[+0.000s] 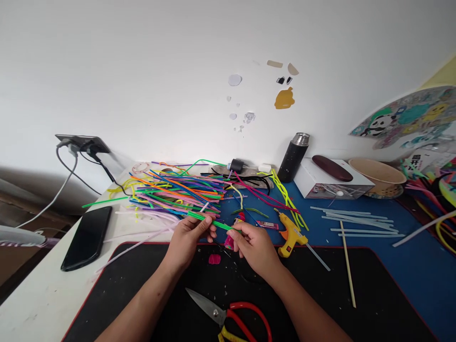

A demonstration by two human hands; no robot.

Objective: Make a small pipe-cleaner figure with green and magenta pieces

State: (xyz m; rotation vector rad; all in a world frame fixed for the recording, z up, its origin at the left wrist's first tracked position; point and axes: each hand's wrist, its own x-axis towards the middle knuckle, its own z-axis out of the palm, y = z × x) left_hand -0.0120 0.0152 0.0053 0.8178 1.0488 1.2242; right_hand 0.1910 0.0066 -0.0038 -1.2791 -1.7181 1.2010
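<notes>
Between my two hands runs a short bundle of green pipe cleaners (220, 224), slanting down to the right above the black mat (149, 304). My left hand (190, 237) pinches its left part between thumb and fingers. The right end sits in the closed fingers of my right hand (254, 244). A short white stick-like piece shows just above my left thumb. Behind the bundle, partly hidden by my hands, is a small pink and multicoloured figure (230, 241). A flat pink piece (214, 259) lies on the mat below. Nearer to me rest scissors (215, 313) with red and yellow handles.
Many coloured pipe cleaners (171, 187) are heaped at the back left. A yellow glue gun (292, 235), glue sticks (359, 219) and a wooden stick (347, 266) lie right. Behind stand a black flask (292, 159) and white box (313, 185). A phone (87, 237) lies left.
</notes>
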